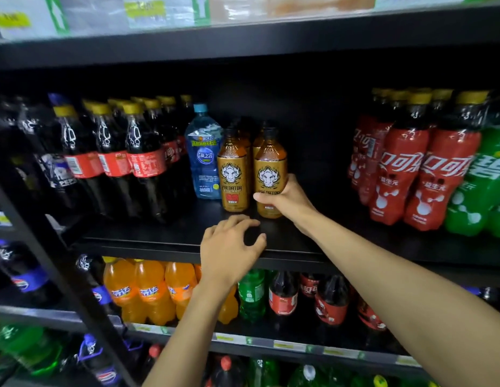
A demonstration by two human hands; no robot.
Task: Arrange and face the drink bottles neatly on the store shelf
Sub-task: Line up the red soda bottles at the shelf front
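Fingers of the right hand [282, 198] wrap a Predator bottle [269, 174]; left hand [229, 247] hovers loosely curled, empty. A second Predator bottle [233, 174] and blue water bottle [203, 155] stand left.

STOCKED: A black store shelf [159, 236] is seen lined with drink bottles. A gold bottle [269, 169] printed with a tiger face is gripped low on its body by the right hand [282, 198]. A matching gold bottle [233, 174] is stood just left of that hand, with more ranked behind both. Further left of the hand a blue water bottle [204, 157] is placed, then rows of yellow-capped cola bottles [143, 160]. Well to the right of the hand, past a bare stretch of board, red bottles [396, 169] and a green bottle [483, 180] are lined up. The left hand [229, 247], fingers loosely spread, is held at the shelf's front edge. Beneath it, orange bottles [148, 291] are ranged on a lower shelf [260, 342].
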